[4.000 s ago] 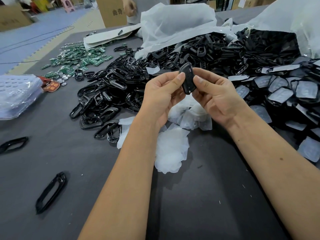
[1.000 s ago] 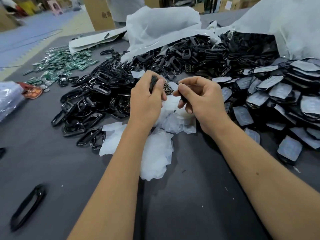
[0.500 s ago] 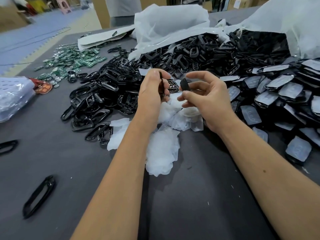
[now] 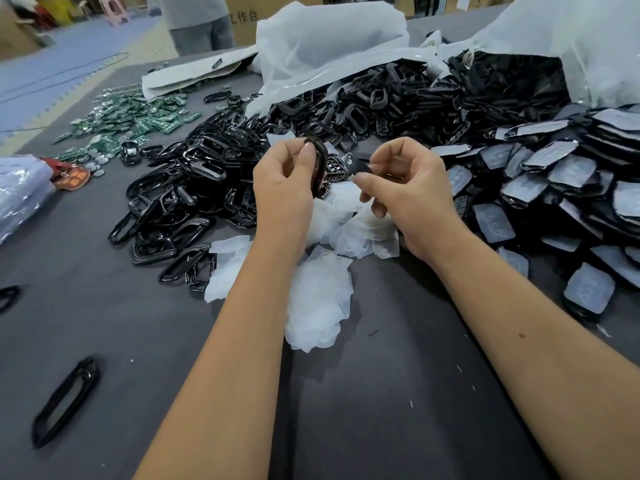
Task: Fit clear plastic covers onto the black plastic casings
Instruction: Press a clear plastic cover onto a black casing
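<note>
My left hand grips a black frame-shaped casing upright, edge-on to me, above the table. My right hand pinches a small dark flat piece between thumb and forefinger, just right of the casing and not touching it. Below both hands lies a heap of clear plastic covers. A large pile of black casings spreads to the left and behind. On the right lies a pile of casings with pale covers on them.
The grey table carries green circuit boards at the far left, white bags at the back, a clear bag at the left edge and a lone black frame near me. A person stands behind the table.
Both hands have lifted slightly and the view has shifted. The left hand now holds the casing more upright, and the small dark piece in the right hand sits closer to it.
</note>
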Motion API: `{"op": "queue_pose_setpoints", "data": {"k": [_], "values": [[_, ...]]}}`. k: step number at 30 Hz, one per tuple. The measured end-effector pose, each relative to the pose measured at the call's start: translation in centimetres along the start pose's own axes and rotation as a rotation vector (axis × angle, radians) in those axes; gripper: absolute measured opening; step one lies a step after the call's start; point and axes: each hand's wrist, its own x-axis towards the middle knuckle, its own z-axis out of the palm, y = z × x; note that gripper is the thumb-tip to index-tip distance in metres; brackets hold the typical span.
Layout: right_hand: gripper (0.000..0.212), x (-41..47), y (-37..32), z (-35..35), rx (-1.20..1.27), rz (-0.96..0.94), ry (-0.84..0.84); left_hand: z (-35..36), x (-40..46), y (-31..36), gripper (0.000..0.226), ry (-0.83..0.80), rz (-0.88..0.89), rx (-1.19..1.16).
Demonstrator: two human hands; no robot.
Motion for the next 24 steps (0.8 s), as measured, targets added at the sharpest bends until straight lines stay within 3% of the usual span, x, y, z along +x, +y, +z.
{"op": "queue_pose_setpoints", "data": {"k": [2,7,14,20,24], "values": [[0.024,0.05,0.03,-0.03,-0.008,0.026,-0.002,-0.25,0.14,-0.12,0.007,0.024,0.035,0.035],[0.028,0.1,0.04,-0.05,-0.029,0.036,0.011,-0.37,0.29,-0.44,0.028,0.014,-0.008,0.041],[0.013,0.01,-0.33,-0.3,0.056,0.037,0.025,-0.19,0.16,-0.2,0.009,0.072,-0.089,-0.038],[0.01,0.18,-0.19,-0.34,0.164,0.021,0.042,-0.44,0.25,-0.17,0.016,0.17,-0.188,-0.164],[0.012,0.19,-0.14,-0.19,0.131,-0.003,0.057,-0.57,0.36,-0.22,0.021,0.135,-0.197,-0.15]]}}
